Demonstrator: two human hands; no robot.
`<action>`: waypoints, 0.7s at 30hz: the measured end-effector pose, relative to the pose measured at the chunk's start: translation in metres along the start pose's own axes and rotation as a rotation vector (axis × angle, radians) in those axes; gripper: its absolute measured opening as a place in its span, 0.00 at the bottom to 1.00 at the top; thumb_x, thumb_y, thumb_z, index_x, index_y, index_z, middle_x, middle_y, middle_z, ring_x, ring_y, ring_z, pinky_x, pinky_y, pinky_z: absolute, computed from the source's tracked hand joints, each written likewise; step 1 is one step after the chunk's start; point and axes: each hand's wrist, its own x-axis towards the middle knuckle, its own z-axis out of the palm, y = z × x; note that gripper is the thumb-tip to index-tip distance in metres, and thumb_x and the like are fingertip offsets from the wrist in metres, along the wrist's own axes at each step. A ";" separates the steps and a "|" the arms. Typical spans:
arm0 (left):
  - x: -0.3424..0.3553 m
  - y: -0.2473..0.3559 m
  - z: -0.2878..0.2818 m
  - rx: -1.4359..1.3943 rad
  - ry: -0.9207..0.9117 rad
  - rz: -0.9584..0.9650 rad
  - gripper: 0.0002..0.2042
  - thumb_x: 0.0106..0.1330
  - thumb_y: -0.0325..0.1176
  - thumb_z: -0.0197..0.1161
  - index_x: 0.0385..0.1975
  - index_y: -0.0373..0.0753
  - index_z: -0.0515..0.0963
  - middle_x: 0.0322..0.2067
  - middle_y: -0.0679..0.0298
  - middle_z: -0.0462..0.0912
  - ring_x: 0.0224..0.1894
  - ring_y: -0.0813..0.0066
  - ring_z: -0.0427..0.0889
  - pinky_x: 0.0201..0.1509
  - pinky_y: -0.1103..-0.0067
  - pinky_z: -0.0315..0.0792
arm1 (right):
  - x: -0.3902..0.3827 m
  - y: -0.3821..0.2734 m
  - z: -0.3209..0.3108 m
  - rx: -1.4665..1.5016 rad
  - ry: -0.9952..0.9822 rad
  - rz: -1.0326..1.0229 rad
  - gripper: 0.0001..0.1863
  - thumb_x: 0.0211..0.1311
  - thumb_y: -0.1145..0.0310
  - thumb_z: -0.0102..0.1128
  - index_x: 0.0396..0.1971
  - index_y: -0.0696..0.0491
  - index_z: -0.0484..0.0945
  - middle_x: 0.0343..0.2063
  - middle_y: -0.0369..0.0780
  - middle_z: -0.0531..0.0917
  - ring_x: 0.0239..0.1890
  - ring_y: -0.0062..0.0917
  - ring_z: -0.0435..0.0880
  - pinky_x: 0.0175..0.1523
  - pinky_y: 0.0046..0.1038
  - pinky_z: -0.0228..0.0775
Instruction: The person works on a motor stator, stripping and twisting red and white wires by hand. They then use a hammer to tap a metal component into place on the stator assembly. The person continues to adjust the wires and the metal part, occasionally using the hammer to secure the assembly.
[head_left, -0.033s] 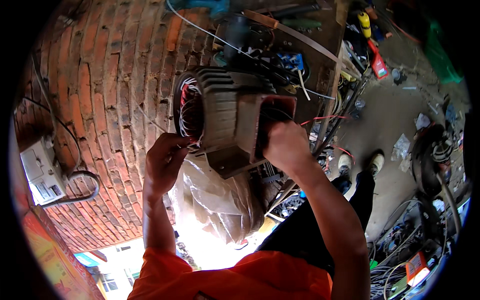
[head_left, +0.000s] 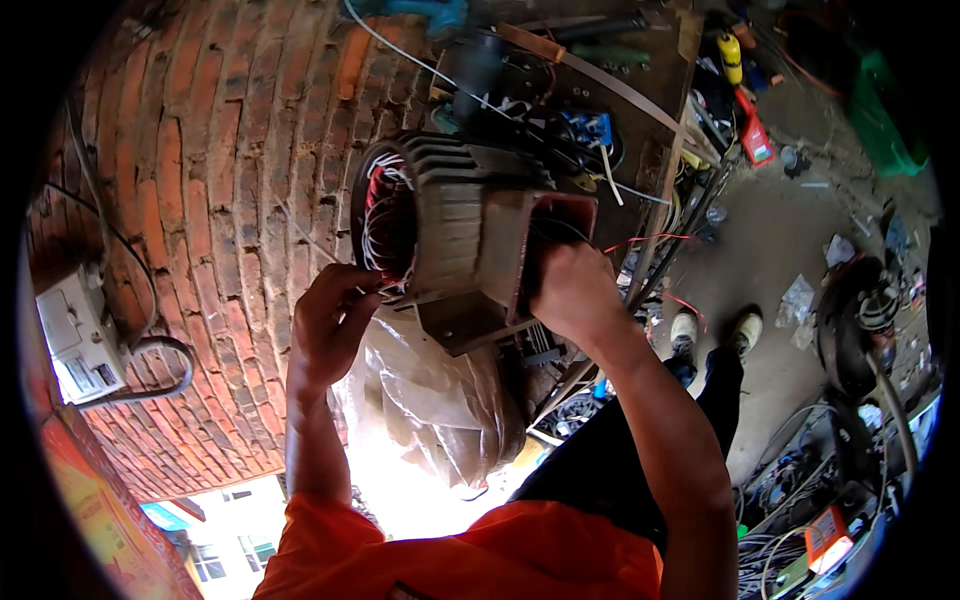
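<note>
A grey ribbed electric motor housing (head_left: 450, 215) lies on its side, its open round end facing left. Inside that end, red and white copper windings with white lacing (head_left: 385, 215) show. My left hand (head_left: 335, 318) is closed in a pinch at the lower rim of this end, beside the windings; what it pinches is too small to make out. On the motor's right side sits a square, open terminal box (head_left: 520, 250). My right hand (head_left: 580, 290) reaches into it with curled fingers, the fingertips hidden in the dark opening.
Crumpled clear plastic sheeting (head_left: 435, 400) is below the motor. A brick wall (head_left: 220, 220) with a white electrical box (head_left: 80, 335) stands at left. Tools and a blue part (head_left: 588, 127) lie beyond the motor. Red bottle (head_left: 755, 135) and tangled cables (head_left: 790, 545) are on the floor at right.
The whole view has shifted very slightly. Both hands stay in the same places on the motor.
</note>
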 end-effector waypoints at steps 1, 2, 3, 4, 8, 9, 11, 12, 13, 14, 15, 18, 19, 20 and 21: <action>0.000 0.002 -0.001 -0.023 0.037 -0.056 0.08 0.60 0.19 0.62 0.39 0.32 0.77 0.34 0.61 0.78 0.31 0.80 0.77 0.35 0.84 0.71 | 0.004 0.009 0.010 -0.020 0.001 -0.032 0.08 0.45 0.72 0.57 0.29 0.53 0.80 0.28 0.47 0.83 0.29 0.45 0.83 0.36 0.39 0.77; -0.004 -0.004 0.000 -0.062 0.036 -0.088 0.08 0.59 0.20 0.62 0.39 0.32 0.78 0.33 0.61 0.79 0.31 0.80 0.78 0.35 0.84 0.72 | 0.004 0.011 0.011 -0.054 -0.003 -0.070 0.08 0.45 0.72 0.57 0.29 0.53 0.80 0.28 0.46 0.83 0.30 0.45 0.83 0.36 0.40 0.77; -0.007 -0.011 0.001 -0.099 0.034 -0.116 0.08 0.59 0.21 0.63 0.38 0.32 0.78 0.32 0.61 0.80 0.31 0.80 0.78 0.35 0.83 0.72 | 0.005 0.013 0.011 -0.087 -0.002 -0.107 0.09 0.45 0.72 0.58 0.29 0.52 0.79 0.29 0.46 0.83 0.30 0.45 0.83 0.36 0.40 0.77; -0.009 -0.017 0.002 -0.133 0.030 -0.139 0.08 0.59 0.21 0.63 0.38 0.32 0.78 0.31 0.61 0.81 0.30 0.80 0.79 0.34 0.83 0.72 | 0.005 0.014 0.009 -0.118 0.002 -0.143 0.09 0.45 0.72 0.58 0.29 0.52 0.79 0.29 0.46 0.83 0.31 0.45 0.83 0.36 0.40 0.77; -0.006 -0.015 0.016 -0.185 0.089 -0.029 0.10 0.60 0.21 0.63 0.42 0.31 0.80 0.34 0.57 0.83 0.35 0.75 0.82 0.40 0.80 0.74 | -0.004 0.010 -0.004 -0.065 -0.074 0.040 0.10 0.44 0.69 0.58 0.29 0.55 0.79 0.32 0.49 0.82 0.35 0.48 0.81 0.40 0.42 0.75; -0.003 -0.010 0.017 -0.145 0.093 0.035 0.11 0.61 0.21 0.62 0.44 0.31 0.79 0.34 0.56 0.83 0.35 0.74 0.82 0.41 0.80 0.74 | -0.008 0.009 -0.009 -0.075 -0.084 0.088 0.11 0.44 0.68 0.58 0.29 0.56 0.79 0.32 0.49 0.82 0.35 0.49 0.81 0.41 0.42 0.75; 0.002 -0.014 0.021 -0.173 0.103 0.094 0.10 0.61 0.20 0.61 0.43 0.31 0.79 0.34 0.57 0.83 0.35 0.75 0.81 0.41 0.81 0.74 | -0.015 0.004 -0.022 -0.049 -0.059 0.222 0.13 0.43 0.67 0.58 0.29 0.58 0.78 0.32 0.51 0.82 0.37 0.51 0.80 0.43 0.43 0.74; 0.002 -0.015 0.023 -0.183 0.106 0.123 0.10 0.62 0.20 0.61 0.43 0.31 0.79 0.33 0.57 0.83 0.35 0.76 0.81 0.41 0.81 0.74 | -0.018 -0.001 -0.028 -0.053 -0.054 0.256 0.13 0.43 0.66 0.58 0.29 0.59 0.78 0.31 0.52 0.81 0.37 0.51 0.80 0.44 0.43 0.74; 0.002 -0.014 0.023 -0.243 0.105 0.047 0.10 0.62 0.20 0.60 0.42 0.31 0.79 0.33 0.58 0.83 0.35 0.77 0.81 0.40 0.81 0.74 | -0.019 -0.006 -0.033 -0.057 -0.048 0.290 0.14 0.42 0.66 0.58 0.29 0.59 0.78 0.31 0.53 0.81 0.38 0.52 0.80 0.45 0.43 0.74; 0.002 -0.012 0.025 -0.302 0.099 -0.026 0.09 0.62 0.20 0.60 0.42 0.31 0.79 0.33 0.58 0.83 0.35 0.77 0.81 0.40 0.81 0.74 | -0.021 -0.007 -0.037 -0.060 -0.037 0.329 0.15 0.42 0.65 0.58 0.29 0.60 0.78 0.31 0.54 0.81 0.38 0.52 0.79 0.46 0.43 0.73; 0.003 -0.011 0.027 -0.361 0.091 -0.098 0.09 0.63 0.19 0.59 0.42 0.31 0.78 0.33 0.58 0.83 0.34 0.78 0.81 0.40 0.81 0.74 | -0.021 -0.004 -0.037 -0.082 -0.037 0.352 0.15 0.42 0.64 0.58 0.28 0.60 0.78 0.31 0.54 0.81 0.38 0.52 0.80 0.47 0.43 0.73; 0.009 -0.014 0.025 -0.308 0.024 0.005 0.08 0.63 0.19 0.58 0.41 0.31 0.78 0.32 0.60 0.82 0.33 0.80 0.80 0.38 0.82 0.75 | -0.023 0.008 -0.031 -0.132 -0.046 0.398 0.16 0.43 0.63 0.59 0.28 0.60 0.79 0.31 0.54 0.82 0.39 0.51 0.80 0.47 0.42 0.73; 0.010 -0.014 0.025 -0.312 0.013 0.024 0.08 0.62 0.19 0.58 0.40 0.31 0.78 0.31 0.60 0.82 0.33 0.79 0.80 0.38 0.82 0.75 | -0.023 0.010 -0.030 -0.143 -0.051 0.396 0.16 0.43 0.62 0.59 0.29 0.59 0.79 0.31 0.54 0.82 0.39 0.50 0.80 0.47 0.42 0.73; 0.012 -0.014 0.026 -0.319 0.001 0.045 0.08 0.62 0.18 0.58 0.40 0.31 0.78 0.31 0.60 0.81 0.33 0.79 0.80 0.37 0.82 0.75 | -0.023 0.011 -0.031 -0.157 -0.054 0.396 0.16 0.43 0.62 0.60 0.29 0.59 0.80 0.32 0.54 0.82 0.39 0.50 0.80 0.47 0.42 0.74; 0.013 -0.014 0.027 -0.325 -0.010 0.066 0.08 0.62 0.18 0.58 0.40 0.31 0.78 0.30 0.60 0.81 0.33 0.78 0.80 0.37 0.82 0.75 | -0.024 0.013 -0.035 -0.138 -0.089 0.428 0.17 0.44 0.61 0.59 0.31 0.59 0.79 0.34 0.54 0.81 0.41 0.49 0.80 0.49 0.42 0.73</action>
